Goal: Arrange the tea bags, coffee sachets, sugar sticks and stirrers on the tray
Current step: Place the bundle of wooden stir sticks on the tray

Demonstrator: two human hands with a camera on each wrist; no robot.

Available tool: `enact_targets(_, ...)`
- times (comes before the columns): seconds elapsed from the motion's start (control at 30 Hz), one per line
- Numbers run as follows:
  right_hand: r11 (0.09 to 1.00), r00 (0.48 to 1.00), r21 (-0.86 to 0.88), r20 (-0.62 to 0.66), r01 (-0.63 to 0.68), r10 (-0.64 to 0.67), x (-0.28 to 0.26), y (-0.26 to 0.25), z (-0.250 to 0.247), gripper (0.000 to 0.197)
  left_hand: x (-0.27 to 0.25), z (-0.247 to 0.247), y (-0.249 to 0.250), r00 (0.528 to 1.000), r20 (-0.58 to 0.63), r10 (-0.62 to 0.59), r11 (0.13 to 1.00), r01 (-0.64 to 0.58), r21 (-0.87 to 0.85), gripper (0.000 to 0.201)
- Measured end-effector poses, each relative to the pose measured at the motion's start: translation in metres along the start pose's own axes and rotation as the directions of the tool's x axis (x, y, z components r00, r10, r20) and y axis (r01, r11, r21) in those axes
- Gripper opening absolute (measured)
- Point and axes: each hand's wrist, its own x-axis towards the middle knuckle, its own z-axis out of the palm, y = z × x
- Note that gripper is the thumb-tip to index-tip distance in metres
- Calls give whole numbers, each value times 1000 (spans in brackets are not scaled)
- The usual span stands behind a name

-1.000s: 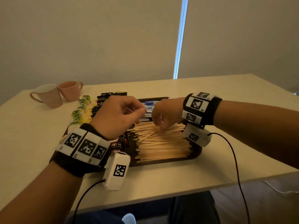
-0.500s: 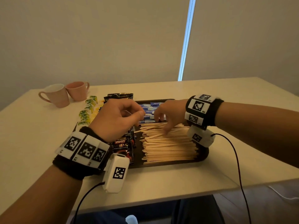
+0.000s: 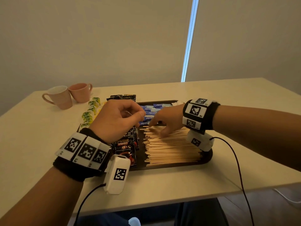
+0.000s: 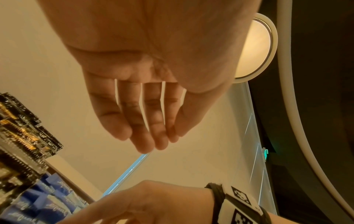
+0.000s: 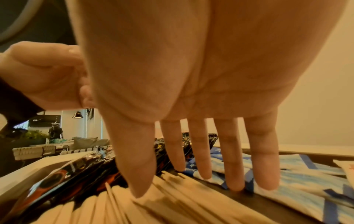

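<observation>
Wooden stirrers (image 3: 171, 147) stacked flat on the dark tray (image 3: 206, 160), directly beneath the right hand (image 3: 164, 121), long axes running crosswise from one hand's side to the other's, a few at the far end skewed. Right hand spread wide with straight fingers (image 5: 235, 166) pointing down, tips reaching the stirrers and the edge of the blue sugar sticks (image 3: 151, 110); nothing gripped. Sugar sticks just beyond both hands on the tray's far part, overlapping, long axes likewise crosswise. Left hand (image 3: 115, 119) raised above the black coffee sachets (image 3: 125, 149), fingers loosely curled toward the thumb; seen from the left wrist, nothing held. Coffee sachets in an overlapping row under and behind the left hand, running away from the person, printed faces up. Green-and-yellow tea bags (image 3: 90, 111) in a row to the left of the left hand, running the same way. Two pink cups (image 3: 68, 97) on the table (image 3: 162, 185) beyond the tea bags, well apart from both hands.
</observation>
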Motion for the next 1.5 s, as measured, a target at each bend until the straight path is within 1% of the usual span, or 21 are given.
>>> enact_targets(0.07, 1000, 999, -19, 49, 12, -11, 1, 1, 2, 53, 0, 0, -1, 1000, 3, 2, 1000, -2, 4, 4)
enact_targets(0.17, 1000, 998, -17, 58, -4, 5, -3, 7, 3, 51, -1, 0, -2, 1000, 6, 4, 1000, -5, 3, 4)
enact_targets(0.23, 1000, 999, 11, 34, -6, 5, -5, 10, 4, 58, 0, 1, -1, 1000, 3, 8, 1000, -8, 2, 5)
enact_targets(0.3, 999, 1000, 46, 22, -7, 6, -5, 8, 7, 72, 0, 3, 0, 1000, -1, 6, 1000, -6, 1, 6)
enact_targets(0.4, 997, 999, 71, 47, -27, 24, -4, 4, 15, 86, 0, 5, 0, 1000, 8, -1, 1000, 1, 0, 7)
enact_targets(0.5, 996, 998, 71, 51, -52, 49, -7, 5, 19, 88, -1, 5, 0, 1000, 13, -10, 1000, 10, 5, 6)
enact_targets(0.6, 994, 999, 105, 12, -38, 37, -11, 3, 18, 94, -2, 4, 2, 1000, 4, -10, 1000, 10, 1, 7)
enact_targets(0.73, 994, 997, 88, 46, -63, 59, -14, -2, 26, 99, -3, 4, 4, 1000, 0, -13, 1000, 13, -1, 8)
enact_targets(0.8, 991, 997, 111, 19, -78, 76, -19, -4, 28, 99, -5, 1, 3, 1000, -9, -24, 1000, 24, -3, 8)
enact_targets(0.87, 985, 995, 156, -51, -78, 87, -30, -9, 26, 96, -11, -6, 0, 998, -35, -59, 998, 59, 0, 6)
enact_targets(0.9, 981, 991, 180, -98, -68, 87, -38, -14, 26, 91, -15, -10, -3, 995, -56, -85, 996, 86, 2, 5)
enact_targets(0.97, 977, 980, 210, -179, -43, 82, -56, -24, 27, 74, -26, -22, -11, 985, -101, -139, 990, 141, 14, 5)
enact_targets(1.07, 979, 972, 196, -217, -50, 93, -83, -38, 37, 46, -47, -40, -22, 963, -152, -222, 970, 234, 64, 8)
enact_targets(1.13, 979, 971, 190, -208, -77, 117, -96, -45, 45, 33, -63, -51, -28, 939, -175, -297, 933, 325, 158, 5)
enact_targets(1.17, 976, 972, 200, -196, -87, 127, -100, -49, 49, 28, -70, -57, -31, 917, -196, -348, 892, 388, 230, 12)
enact_targets(1.2, 972, 974, 214, -184, -93, 133, -102, -52, 54, 24, -77, -63, -34, 887, -210, -411, 831, 460, 313, 28)
enact_targets(1.23, 970, 974, 225, -181, -95, 138, -104, -55, 58, 20, -84, -68, -36, 851, -209, -482, 756, 524, 392, 48)
enact_targets(1.3, 968, 969, 232, -197, -99, 147, -105, -58, 66, 13, -95, -74, -37, 768, -169, -617, 603, 600, 526, 88)
enact_targets(1.33, 966, 965, 237, -212, -101, 153, -105, -59, 69, 10, -99, -75, -37, 732, -138, -668, 548, 608, 575, 100)
enact_targets(1.4, 964, 958, 245, -236, -105, 164, -105, -60, 72, 6, -105, -76, -41, 681, -94, -726, 469, 590, 657, 107)
enact_targets(1.5, 961, 955, 249, -234, -122, 182, -103, -59, 72, 5, -104, -78, -52, 657, -128, -743, 371, 564, 738, 114)
